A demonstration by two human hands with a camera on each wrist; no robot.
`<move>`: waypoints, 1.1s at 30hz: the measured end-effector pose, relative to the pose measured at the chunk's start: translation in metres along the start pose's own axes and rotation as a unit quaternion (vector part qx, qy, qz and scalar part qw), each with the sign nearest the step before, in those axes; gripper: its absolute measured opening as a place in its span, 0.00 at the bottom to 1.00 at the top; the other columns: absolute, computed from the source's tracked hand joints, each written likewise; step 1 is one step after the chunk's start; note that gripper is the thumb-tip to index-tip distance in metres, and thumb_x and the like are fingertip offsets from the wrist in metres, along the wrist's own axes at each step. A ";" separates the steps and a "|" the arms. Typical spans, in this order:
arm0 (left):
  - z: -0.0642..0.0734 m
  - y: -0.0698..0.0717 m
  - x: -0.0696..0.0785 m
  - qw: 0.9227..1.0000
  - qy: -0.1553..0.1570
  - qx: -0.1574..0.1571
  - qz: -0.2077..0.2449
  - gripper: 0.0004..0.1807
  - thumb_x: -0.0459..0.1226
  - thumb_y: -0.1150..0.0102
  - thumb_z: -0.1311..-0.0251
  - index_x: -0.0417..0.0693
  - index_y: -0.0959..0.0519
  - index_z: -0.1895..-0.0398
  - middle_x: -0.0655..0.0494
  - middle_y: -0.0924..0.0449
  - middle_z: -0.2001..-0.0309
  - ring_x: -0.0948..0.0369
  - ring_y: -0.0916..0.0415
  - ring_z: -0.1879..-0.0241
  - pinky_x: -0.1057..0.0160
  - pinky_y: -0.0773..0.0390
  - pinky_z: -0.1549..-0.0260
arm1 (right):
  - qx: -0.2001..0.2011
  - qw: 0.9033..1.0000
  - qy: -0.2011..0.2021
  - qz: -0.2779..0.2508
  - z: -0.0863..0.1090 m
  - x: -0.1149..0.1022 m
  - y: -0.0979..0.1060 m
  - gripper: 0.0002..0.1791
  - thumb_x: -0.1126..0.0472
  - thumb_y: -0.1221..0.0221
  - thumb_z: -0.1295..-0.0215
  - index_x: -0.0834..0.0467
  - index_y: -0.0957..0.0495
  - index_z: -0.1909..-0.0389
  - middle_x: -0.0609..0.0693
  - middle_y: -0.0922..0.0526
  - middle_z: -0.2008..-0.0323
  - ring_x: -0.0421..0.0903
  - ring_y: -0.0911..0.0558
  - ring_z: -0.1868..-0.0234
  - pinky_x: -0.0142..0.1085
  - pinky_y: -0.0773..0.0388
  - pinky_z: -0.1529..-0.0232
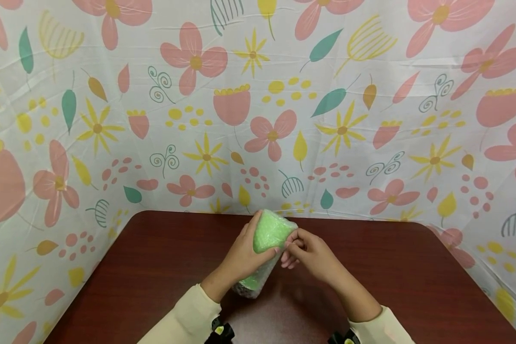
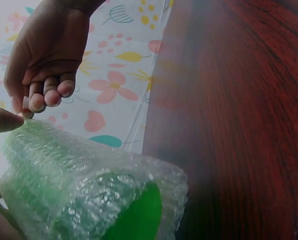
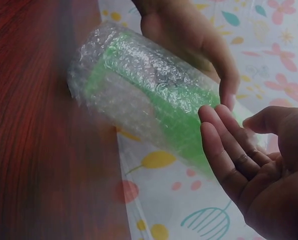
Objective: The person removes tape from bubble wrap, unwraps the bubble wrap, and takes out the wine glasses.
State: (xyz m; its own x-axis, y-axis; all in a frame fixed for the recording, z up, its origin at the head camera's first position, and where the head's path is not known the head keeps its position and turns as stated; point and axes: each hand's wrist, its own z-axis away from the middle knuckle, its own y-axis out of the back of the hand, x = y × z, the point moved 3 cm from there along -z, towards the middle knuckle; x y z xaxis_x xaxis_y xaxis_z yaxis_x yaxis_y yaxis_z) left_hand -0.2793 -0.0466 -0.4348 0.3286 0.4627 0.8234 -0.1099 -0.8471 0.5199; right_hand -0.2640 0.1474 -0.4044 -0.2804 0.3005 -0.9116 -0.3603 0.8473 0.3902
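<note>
A green cylinder-like bundle (image 1: 272,233) is wrapped in clear bubble wrap (image 2: 88,160) and held tilted over the table. My left hand (image 1: 241,255) grips it round the side, its thumb across the front near the upper part. At the bundle's upper right edge, my right hand (image 1: 311,251) pinches the wrap between thumb and index finger. The other fingers of that right hand (image 3: 259,170) are loosely bent, away from the wrap. Through the plastic, a smooth green surface (image 2: 138,215) shows at the lower end; what the wrapped item is stays hidden.
A dark reddish-brown wooden table (image 1: 155,282) lies beneath both hands. Behind and beside it hangs a white cloth (image 1: 258,157) printed with flowers and leaves. Cream sleeves (image 1: 185,315) and black wrist straps show at the lower edge.
</note>
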 end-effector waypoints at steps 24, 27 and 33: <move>0.000 0.005 0.004 0.998 -0.025 0.061 0.016 0.52 0.56 0.29 0.43 0.75 0.51 0.20 0.52 0.37 0.29 0.50 0.28 0.40 0.46 0.23 0.48 | -0.004 1.000 -0.003 0.000 0.000 0.001 0.001 0.12 0.61 0.55 0.18 0.67 0.31 0.50 0.59 0.17 0.66 0.52 0.12 0.66 0.49 0.15 0.60; -0.001 0.005 0.005 0.997 -0.022 0.068 0.013 0.53 0.55 0.28 0.45 0.70 0.49 0.20 0.51 0.36 0.32 0.50 0.27 0.42 0.47 0.22 0.50 | -0.005 1.000 -0.001 0.003 0.000 0.001 0.001 0.12 0.61 0.56 0.18 0.67 0.32 0.48 0.59 0.18 0.65 0.52 0.12 0.66 0.48 0.15 0.60; -0.001 0.005 0.005 0.997 -0.007 0.078 0.004 0.54 0.55 0.27 0.46 0.63 0.48 0.19 0.49 0.37 0.33 0.50 0.27 0.44 0.46 0.22 0.50 | -0.016 1.000 0.005 0.009 0.001 0.002 -0.001 0.13 0.63 0.59 0.18 0.69 0.33 0.46 0.59 0.19 0.63 0.53 0.13 0.65 0.45 0.15 0.60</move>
State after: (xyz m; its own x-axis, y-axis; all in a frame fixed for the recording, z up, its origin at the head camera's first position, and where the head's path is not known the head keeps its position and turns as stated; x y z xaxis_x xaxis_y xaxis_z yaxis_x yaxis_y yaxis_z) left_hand -0.2787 -0.0483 -0.4277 0.3408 0.4534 0.8235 0.0339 -0.8814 0.4712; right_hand -0.2635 0.1473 -0.4065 -0.2956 0.3108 -0.9033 -0.3829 0.8277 0.4102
